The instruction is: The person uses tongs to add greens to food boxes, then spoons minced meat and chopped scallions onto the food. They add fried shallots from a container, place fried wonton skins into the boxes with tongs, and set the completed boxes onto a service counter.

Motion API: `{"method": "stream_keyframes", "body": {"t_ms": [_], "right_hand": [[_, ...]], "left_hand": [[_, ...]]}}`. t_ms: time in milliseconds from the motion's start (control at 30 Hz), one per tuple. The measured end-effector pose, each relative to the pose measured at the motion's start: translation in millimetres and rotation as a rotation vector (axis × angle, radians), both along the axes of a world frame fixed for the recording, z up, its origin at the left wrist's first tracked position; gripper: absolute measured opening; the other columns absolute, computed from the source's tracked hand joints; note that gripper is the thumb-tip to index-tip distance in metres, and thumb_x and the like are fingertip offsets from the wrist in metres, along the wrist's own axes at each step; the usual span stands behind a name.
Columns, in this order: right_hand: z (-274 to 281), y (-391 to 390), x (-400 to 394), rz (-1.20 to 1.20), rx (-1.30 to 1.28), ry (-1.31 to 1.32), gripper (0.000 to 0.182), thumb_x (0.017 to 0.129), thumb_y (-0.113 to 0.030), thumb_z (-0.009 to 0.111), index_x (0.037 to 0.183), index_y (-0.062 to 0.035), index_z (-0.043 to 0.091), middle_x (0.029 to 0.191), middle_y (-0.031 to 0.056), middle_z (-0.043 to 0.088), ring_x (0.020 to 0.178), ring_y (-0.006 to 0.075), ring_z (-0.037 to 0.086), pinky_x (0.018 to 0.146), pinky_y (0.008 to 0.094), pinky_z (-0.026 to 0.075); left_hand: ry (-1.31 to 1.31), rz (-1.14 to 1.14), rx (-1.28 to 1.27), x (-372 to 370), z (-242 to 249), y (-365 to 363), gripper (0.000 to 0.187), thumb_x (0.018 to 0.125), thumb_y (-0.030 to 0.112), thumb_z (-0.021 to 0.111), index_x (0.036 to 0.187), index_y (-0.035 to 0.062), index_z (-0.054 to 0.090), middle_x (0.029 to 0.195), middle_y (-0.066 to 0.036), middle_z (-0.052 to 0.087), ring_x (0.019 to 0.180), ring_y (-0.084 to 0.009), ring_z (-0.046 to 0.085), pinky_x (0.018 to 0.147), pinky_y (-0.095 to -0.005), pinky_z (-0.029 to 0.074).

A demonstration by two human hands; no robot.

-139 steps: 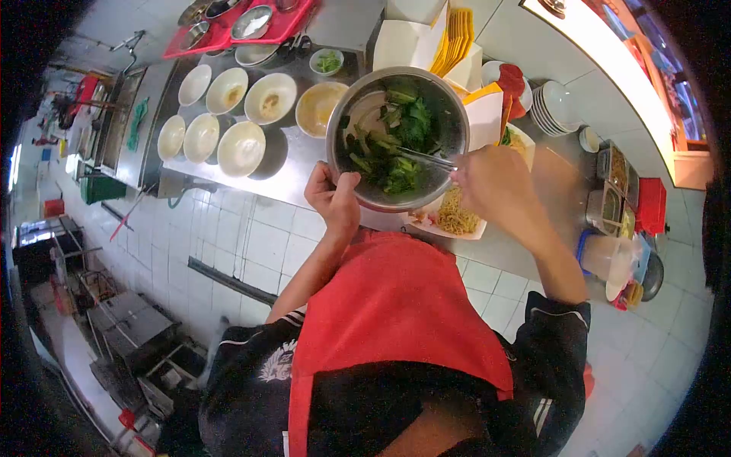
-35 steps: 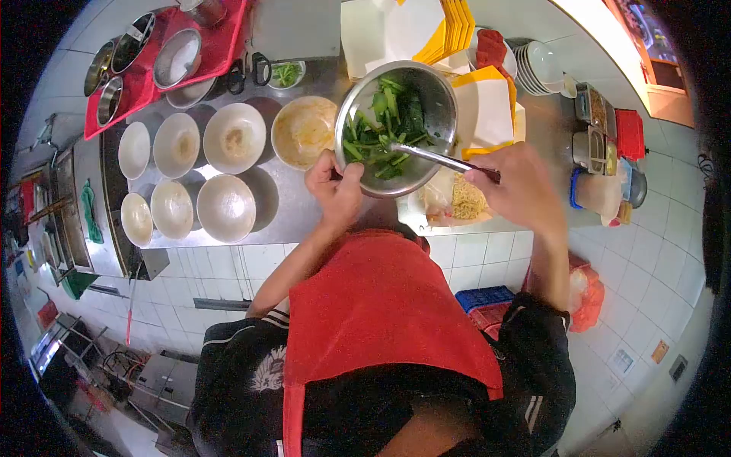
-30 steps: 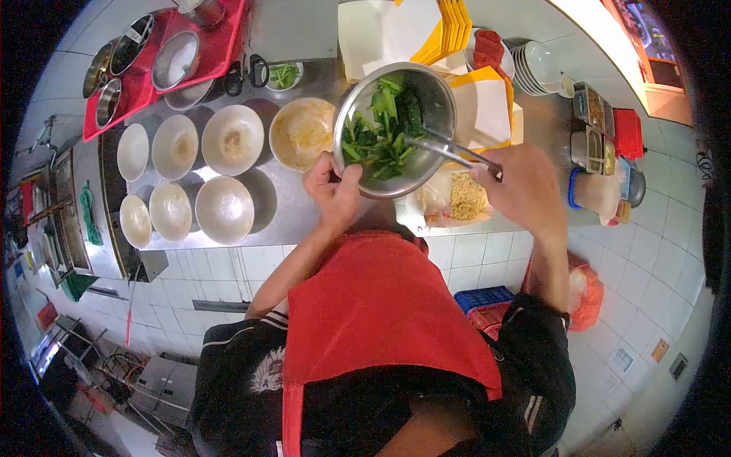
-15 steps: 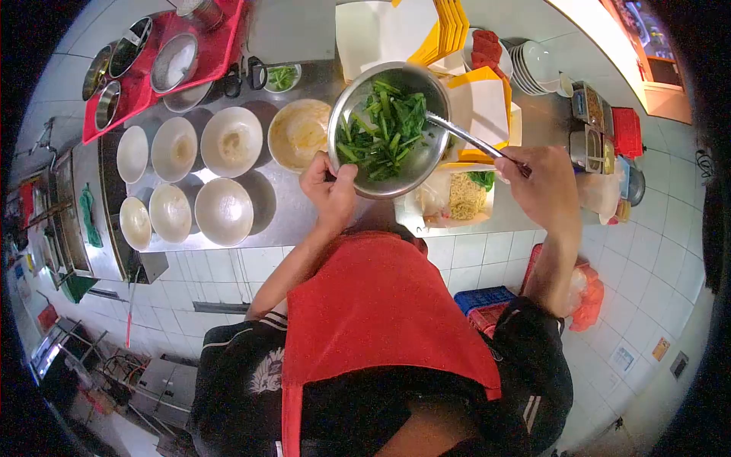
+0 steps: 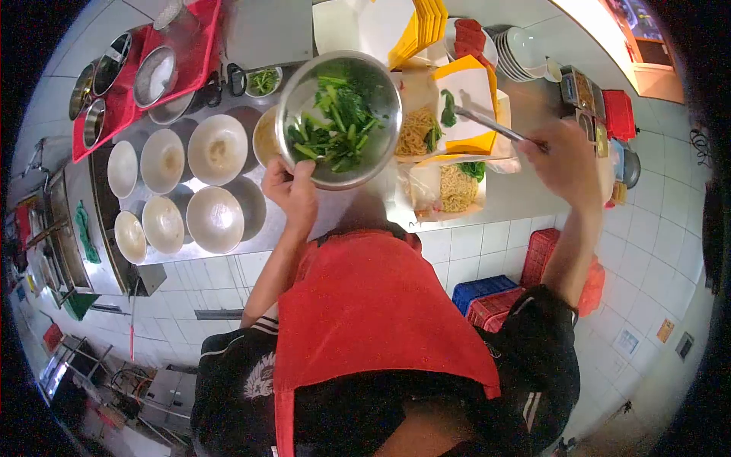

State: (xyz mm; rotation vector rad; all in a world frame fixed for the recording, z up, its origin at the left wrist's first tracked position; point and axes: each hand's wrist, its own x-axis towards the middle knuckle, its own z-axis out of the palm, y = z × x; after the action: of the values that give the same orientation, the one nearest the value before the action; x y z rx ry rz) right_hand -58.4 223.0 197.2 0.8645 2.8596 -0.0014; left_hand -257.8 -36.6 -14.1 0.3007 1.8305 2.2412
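The steel mixing bowl of chopped leafy greens is held up above the worktop, tipped a little toward the person, its mouth facing up and toward the camera. The left hand is clamped on its near rim, thumb over the edge. The metal tongs lie with their long axis running from the right hand up and to the left, tips pointing at an open takeaway box, with a clump of greens pinched at their tips. The right hand is closed around the handle end.

Two boxes of yellow noodles show: one just right of the bowl, one nearer the worktop's front edge with some greens at its corner. Left of the bowl stand six pale soup bowls in two rows of three, and a seventh is partly hidden behind the steel bowl. Behind them a red tray carries small metal containers. A stack of white dishes sits at the far right.
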Motion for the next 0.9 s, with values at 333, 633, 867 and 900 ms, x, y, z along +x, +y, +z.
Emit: {"method": "stream_keyframes", "body": {"t_ms": [333,633,867,900], "right_hand": [[-80.1,13.8,4.8,0.141,0.191,0.036,0.020,0.075,-0.021,0.068,0.072,-0.0015,0.064,0.077,0.0146,0.063,0.076,0.0363,0.061,0.069,0.0443,0.048],[-12.9,-60.4,-50.4,0.042,-0.207,-0.053,0.017,0.077,-0.025,0.071,0.083,-0.0090,0.072,0.070,0.0153,0.062,0.071,0.0351,0.061,0.067,0.0471,0.046],[-45.7,-77.3,-74.1,0.114,-0.217,-0.239,0.022,0.076,-0.025,0.071,0.077,-0.0034,0.070,0.070,0.0181,0.062,0.074,0.0351,0.062,0.067,0.0467,0.048],[-50.2,-78.0,-75.1,0.124,-0.201,-0.271,0.022,0.076,-0.025,0.071,0.076,-0.0028,0.069,0.070,0.0185,0.062,0.075,0.0350,0.062,0.068,0.0467,0.048]], "left_hand": [[0.056,0.017,-0.017,-8.7,1.4,-5.9,0.018,0.071,-0.006,0.061,0.068,0.0057,0.048,0.068,0.003,0.051,0.063,-0.0054,0.042,0.061,-0.0210,0.035],[0.044,-0.028,-0.018,4.6,-0.2,5.2,0.021,0.074,-0.002,0.063,0.066,0.0060,0.045,0.065,0.005,0.048,0.064,-0.0040,0.040,0.057,-0.0206,0.032],[0.077,-0.083,0.022,14.1,7.2,9.3,0.026,0.074,-0.002,0.063,0.064,0.0062,0.041,0.063,0.005,0.048,0.059,-0.0027,0.040,0.052,-0.0206,0.033],[0.093,-0.083,0.016,13.9,6.9,9.5,0.026,0.074,-0.002,0.063,0.064,0.0063,0.041,0.063,0.005,0.048,0.058,-0.0026,0.040,0.052,-0.0206,0.032]]}}
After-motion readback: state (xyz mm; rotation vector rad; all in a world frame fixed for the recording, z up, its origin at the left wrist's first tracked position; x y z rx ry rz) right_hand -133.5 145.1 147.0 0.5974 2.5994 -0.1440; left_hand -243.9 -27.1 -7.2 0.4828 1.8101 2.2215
